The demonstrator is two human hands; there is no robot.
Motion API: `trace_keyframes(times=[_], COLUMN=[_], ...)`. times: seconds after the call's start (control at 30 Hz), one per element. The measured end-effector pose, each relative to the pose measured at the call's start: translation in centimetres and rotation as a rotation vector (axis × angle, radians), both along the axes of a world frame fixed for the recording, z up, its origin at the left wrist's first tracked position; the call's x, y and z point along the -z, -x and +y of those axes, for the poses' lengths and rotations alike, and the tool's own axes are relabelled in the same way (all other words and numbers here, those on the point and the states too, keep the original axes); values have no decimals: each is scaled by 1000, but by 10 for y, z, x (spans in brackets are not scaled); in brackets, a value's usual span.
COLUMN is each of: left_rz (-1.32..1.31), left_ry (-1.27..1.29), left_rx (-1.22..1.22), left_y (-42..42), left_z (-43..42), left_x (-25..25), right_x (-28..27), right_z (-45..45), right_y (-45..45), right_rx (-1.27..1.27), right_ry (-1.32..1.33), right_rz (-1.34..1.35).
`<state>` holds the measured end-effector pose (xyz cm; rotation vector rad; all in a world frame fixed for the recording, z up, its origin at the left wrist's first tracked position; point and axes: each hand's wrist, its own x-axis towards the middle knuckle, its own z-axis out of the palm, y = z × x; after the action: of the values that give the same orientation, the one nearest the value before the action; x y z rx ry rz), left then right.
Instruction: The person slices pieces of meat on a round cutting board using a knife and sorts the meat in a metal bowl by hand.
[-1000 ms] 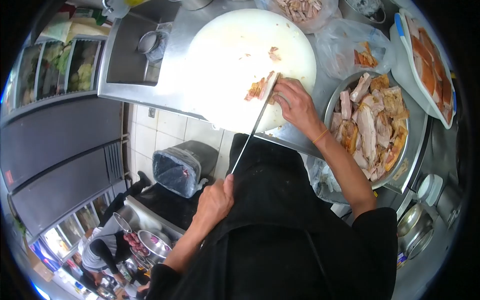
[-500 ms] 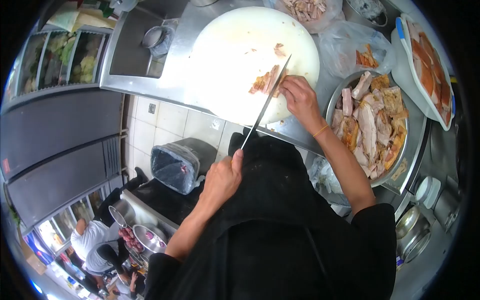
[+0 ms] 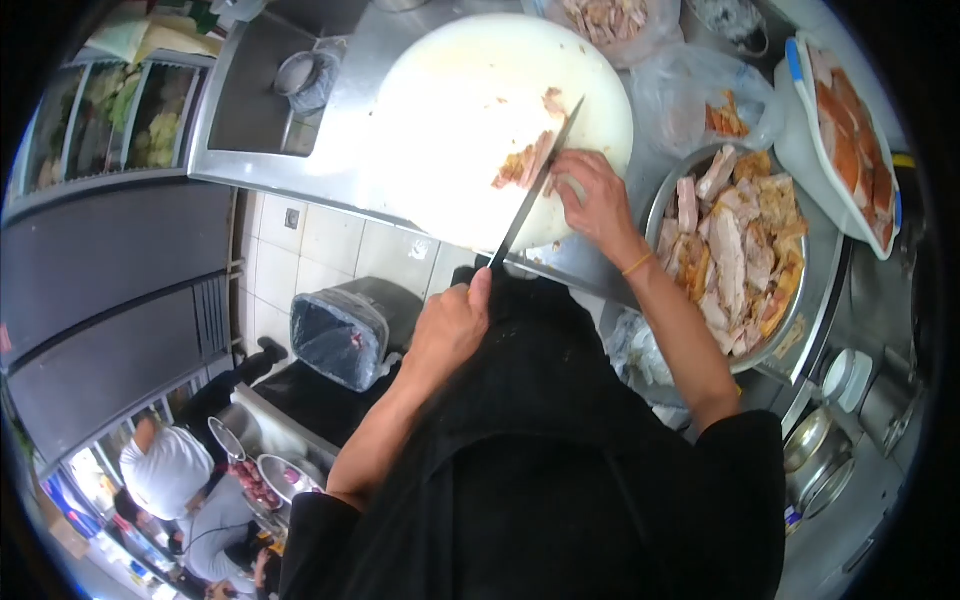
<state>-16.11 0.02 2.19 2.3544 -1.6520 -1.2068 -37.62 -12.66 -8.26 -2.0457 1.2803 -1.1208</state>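
Observation:
My left hand [image 3: 450, 322] is closed round the handle of a long knife [image 3: 530, 205]. Its blade slants up and right across a piece of cooked meat [image 3: 522, 165] on a round white cutting board [image 3: 450, 100]. My right hand [image 3: 597, 203] rests beside the blade on the board's right side, its fingers curled against the meat's near end; the fingertips are partly hidden. Small meat scraps lie above the piece. To the right of my right hand is a metal bowl [image 3: 797, 297] heaped with cooked meat chunks [image 3: 732, 250].
Plastic bags of meat [image 3: 725, 110] and a white tray [image 3: 790, 120] of browned meat slabs flank the board. A sink [image 3: 255, 115] is at upper left, a lined bin [image 3: 350, 335] below the counter. Other people [image 3: 170, 475] work at lower left near bowls of red onions.
My left hand and the knife have shifted slightly up, with the blade still across the meat. My right hand's thumb and fingers have spread a little. A person at lower left has moved.

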Motion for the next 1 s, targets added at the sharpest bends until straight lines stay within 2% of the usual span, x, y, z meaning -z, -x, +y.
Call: trace_keyframes(times=[0.1,0.2,0.33,0.37,0.47,0.53,0.57,0.67,0.77,0.87,0.9,1.0], left_rz=[-4,103,377,433,535,594,599,655,711,739,719,748], left_ry=[19,-178,-364,-381,-498,-574,-565,-618,-684,-677,-709,-721], left_rx=[-67,-216,-425,-449,-502,-529,-532,-552,-489,-404,-397,-333], left_y=[-25,-56,-97,-106,-127,-136,-139,-145,-157,-163,-164,-163], left_z=[12,19,30,34,39,42,43,37,32,22,18,8], left_x=[-14,-28,-17,-15,-14,-9,-3,5,15,20,21,29], right_x=[-11,12,11,9,8,3,2,5,-13,-10,-9,-6], right_z=[4,-3,-22,-26,-35,-49,-54,-55,-32,-17,-14,-9], right_y=[-1,-12,-42,-46,-55,-54,-53,-48,-45,-63,-72,-101], right_rx=[29,76,82,80,312,326,332,156,187,325,371,376], right_ry=[-264,-156,-60,-166,57,169,219,135,-325,-237,-118,-20], right_rz=[-101,-72,-84,-109,-83,128,234,279,276,216,319,358])
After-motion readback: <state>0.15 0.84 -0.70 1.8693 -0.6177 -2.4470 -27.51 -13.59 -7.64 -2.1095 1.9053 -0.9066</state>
